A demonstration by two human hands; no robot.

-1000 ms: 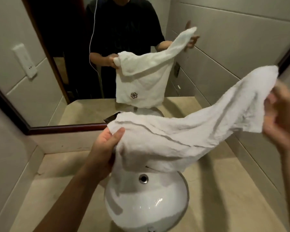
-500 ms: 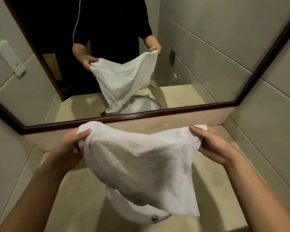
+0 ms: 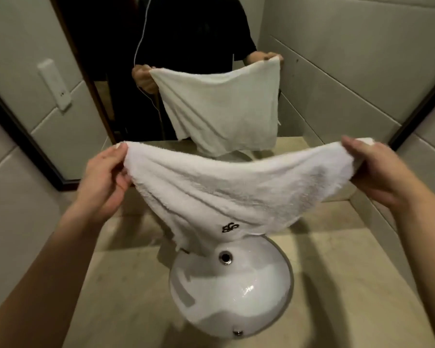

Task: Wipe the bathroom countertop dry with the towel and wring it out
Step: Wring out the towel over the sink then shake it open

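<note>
A cramped bathroom seen from over the vanity: a round white basin (image 3: 230,292) with a chrome overflow hole (image 3: 225,257) is sunk into a beige stone countertop (image 3: 337,285). A dark-framed mirror (image 3: 91,59) runs along the back wall, and large pale wall tiles (image 3: 13,209) close in on both sides. A white terry towel (image 3: 236,187) bears a small embroidered emblem (image 3: 229,227)

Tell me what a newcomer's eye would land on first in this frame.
The white towel stands out, stretched mid-frame between the left hand and the right hand, each gripping a top corner, with a dark logo near its lower edge. Below it sits the glossy white sink in the beige countertop, and the mirror behind repeats the pose.
</note>
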